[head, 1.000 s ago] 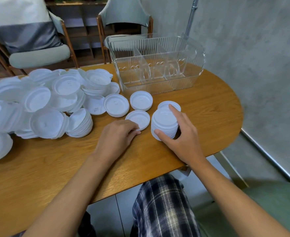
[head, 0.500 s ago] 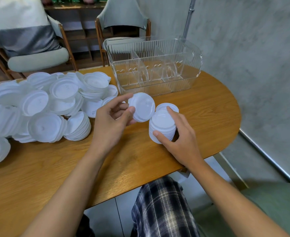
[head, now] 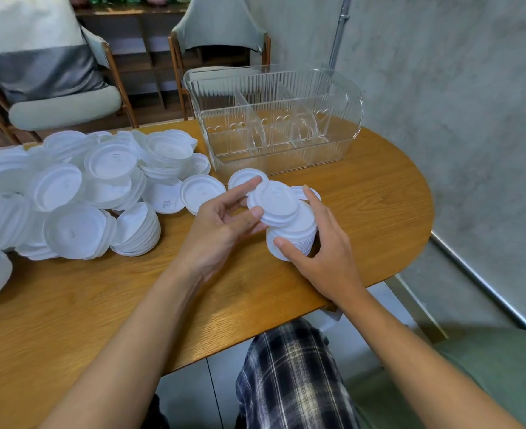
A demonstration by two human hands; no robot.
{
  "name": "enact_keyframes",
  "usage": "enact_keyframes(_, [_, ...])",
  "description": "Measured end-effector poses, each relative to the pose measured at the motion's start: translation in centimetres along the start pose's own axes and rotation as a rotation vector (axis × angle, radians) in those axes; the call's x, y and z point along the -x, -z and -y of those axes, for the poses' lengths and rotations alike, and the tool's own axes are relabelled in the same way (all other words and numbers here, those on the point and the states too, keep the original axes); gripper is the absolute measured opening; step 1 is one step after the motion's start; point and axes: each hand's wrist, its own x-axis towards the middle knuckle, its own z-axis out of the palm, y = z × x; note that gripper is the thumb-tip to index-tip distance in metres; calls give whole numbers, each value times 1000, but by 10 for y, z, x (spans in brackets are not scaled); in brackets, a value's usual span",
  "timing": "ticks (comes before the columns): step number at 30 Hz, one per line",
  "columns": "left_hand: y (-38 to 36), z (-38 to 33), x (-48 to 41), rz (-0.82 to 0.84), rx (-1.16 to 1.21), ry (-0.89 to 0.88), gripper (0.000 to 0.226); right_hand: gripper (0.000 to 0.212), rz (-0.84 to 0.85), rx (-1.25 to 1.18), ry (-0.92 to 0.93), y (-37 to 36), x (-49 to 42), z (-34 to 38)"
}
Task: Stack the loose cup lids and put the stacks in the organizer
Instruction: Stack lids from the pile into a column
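Note:
My left hand (head: 221, 224) pinches a white cup lid (head: 274, 203) between thumb and fingers and holds it tilted over the top of a stack of lids (head: 295, 238). That stack stands on the wooden table (head: 379, 205), and my right hand (head: 320, 246) grips it from the right, thumb in front and index finger behind. A big heap of loose white lids (head: 79, 187) covers the table's left half. The clear ribbed organizer (head: 274, 119) with dividers stands behind the stack, and its compartments hold no lids.
Single lids (head: 201, 193) lie flat between the heap and the organizer. Two wooden chairs (head: 60, 109) stand behind the table. A grey wall runs along the right, and the table's rounded edge is close to my right hand.
My left hand picked a single lid off the table, lifted it and carried it right until it is over the stack. My right hand stayed on the stack.

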Motion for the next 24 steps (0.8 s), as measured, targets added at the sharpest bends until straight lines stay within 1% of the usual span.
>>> enact_keyframes(4, [5, 3, -2, 33, -320, -31, 49, 87, -11, -3, 7, 1, 0, 0])
enact_keyframes(7, [5, 2, -3, 11, -418, -33, 50, 82, 7, 14, 8, 1, 0, -1])
enact_keyframes(11, [3, 8, -5, 6, -573, -41, 57, 80, 15, 25, 12, 0, 0, 0])
enact_keyframes(14, [0, 9, -5, -41, -620, -66, 56, 80, 19, 14, 3, 1, 0, 0])
enact_keyframes(16, [-2, 9, -7, -31, -601, -82, 57, 80, 20, 8, 0, 1, 0, 0])
enact_keyframes(18, [-4, 8, -8, -11, -570, -86, 63, 80, 16, 6, 1, 1, 0, 0])
enact_keyframes(21, [-4, 8, -11, -23, -567, -96, 77, 78, 12, 6, -3, 1, 0, 0])
enact_keyframes(24, [-8, 7, -13, -7, -620, -139, 71, 81, 9, 4, -6, 0, 0, -1])
